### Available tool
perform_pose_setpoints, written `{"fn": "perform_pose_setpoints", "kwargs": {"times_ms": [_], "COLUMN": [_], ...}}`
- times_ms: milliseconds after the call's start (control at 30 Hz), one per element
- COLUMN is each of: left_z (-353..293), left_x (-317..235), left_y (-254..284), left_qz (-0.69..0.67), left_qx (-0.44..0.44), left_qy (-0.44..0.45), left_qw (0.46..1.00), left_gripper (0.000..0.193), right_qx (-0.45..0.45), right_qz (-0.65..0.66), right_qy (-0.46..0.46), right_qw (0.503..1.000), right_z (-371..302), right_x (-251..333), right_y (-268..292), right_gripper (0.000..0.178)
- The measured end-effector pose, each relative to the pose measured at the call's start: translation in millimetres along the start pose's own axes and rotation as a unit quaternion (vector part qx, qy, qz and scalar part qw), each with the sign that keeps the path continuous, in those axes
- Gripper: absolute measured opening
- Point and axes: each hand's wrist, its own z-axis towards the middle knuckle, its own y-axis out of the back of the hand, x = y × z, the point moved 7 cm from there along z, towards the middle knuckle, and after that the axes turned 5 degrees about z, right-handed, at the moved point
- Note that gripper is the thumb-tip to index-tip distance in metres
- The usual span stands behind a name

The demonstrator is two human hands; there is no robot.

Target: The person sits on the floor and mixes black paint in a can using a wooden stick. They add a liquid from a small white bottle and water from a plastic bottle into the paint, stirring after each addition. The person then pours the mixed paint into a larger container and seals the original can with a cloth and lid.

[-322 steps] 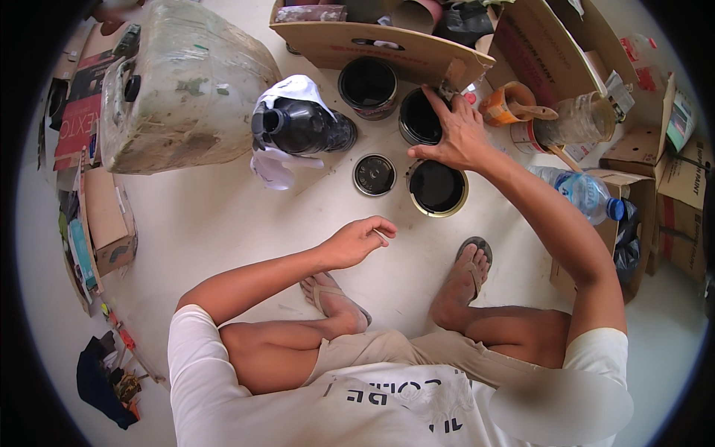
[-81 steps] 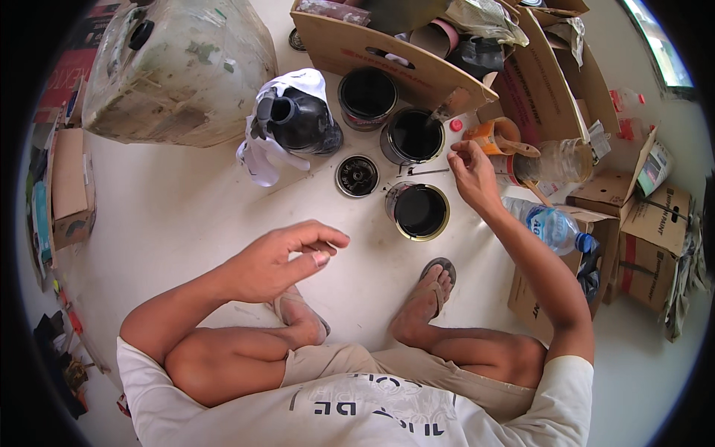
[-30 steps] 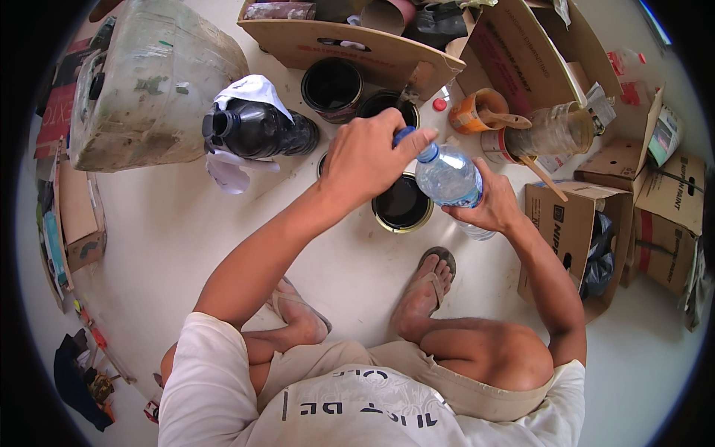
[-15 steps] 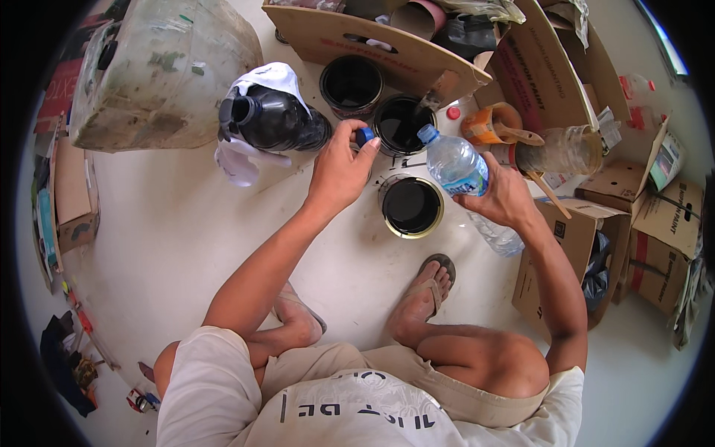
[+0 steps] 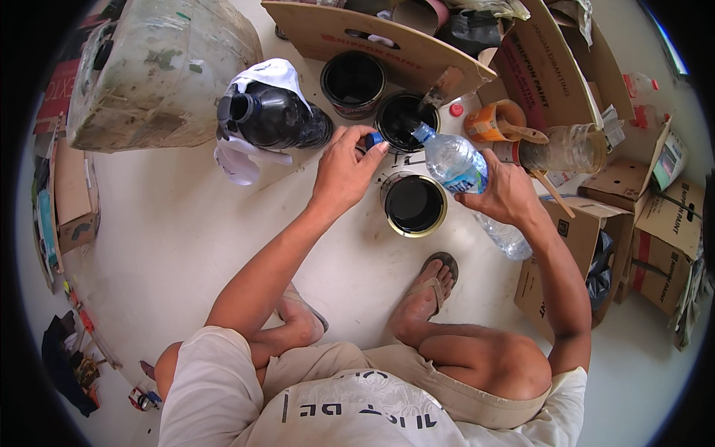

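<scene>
My left hand (image 5: 344,165) pinches a dark blue bottle cap (image 5: 374,139) between thumb and fingers. A clear plastic water bottle (image 5: 454,162) is in my right hand (image 5: 506,188), tilted with its neck up and left, by the near right rim of a can of black paint (image 5: 398,123). Whether liquid leaves the bottle, I cannot tell. Two more cans with black contents stand close by: one behind and left (image 5: 353,80), one nearer me (image 5: 415,204). Left of the cans a big dark bottle (image 5: 277,119) has a white cloth (image 5: 272,72) draped round it.
A large cloudy plastic container (image 5: 164,82) stands at the far left. Behind the cans rises a cardboard box (image 5: 335,41). To the right are an orange tub (image 5: 482,125) with a brush (image 5: 525,135), a clear jar (image 5: 570,147), a lying bottle (image 5: 506,237) and several cartons (image 5: 663,216).
The water bottle has shifted slightly left in my right hand, its neck closer to the paint can. My left hand, with the cap, has moved a little to the right.
</scene>
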Motion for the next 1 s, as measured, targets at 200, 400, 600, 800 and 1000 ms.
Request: {"fn": "perform_pose_setpoints", "kwargs": {"times_ms": [200, 400, 600, 800, 1000], "left_z": [0, -1, -2, -2, -2], "left_x": [4, 3, 2, 0, -2], "left_y": [-2, -7, -8, -10, -11], "left_qz": [-0.013, -0.023, -0.031, -0.037, -0.041], "left_qx": [0.003, 0.018, 0.016, 0.020, 0.024], "left_qy": [0.012, 0.031, 0.032, 0.029, 0.027], "left_qw": [1.000, 0.999, 0.999, 0.999, 0.998], "left_gripper": [0.044, 0.045, 0.043, 0.043, 0.044], "right_qx": [0.000, -0.005, 0.008, -0.001, -0.012], "right_qz": [0.000, -0.001, -0.009, -0.019, -0.014], "right_qy": [-0.003, 0.012, -0.003, 0.006, 0.007], "right_qw": [1.000, 1.000, 1.000, 1.000, 1.000], "right_z": [0, -2, -4, -5, -6], "right_x": [-3, -5, -2, -3, -2], "right_y": [0, -2, -1, -1, -1], "right_gripper": [0.074, 0.073, 0.072, 0.070, 0.070]}}
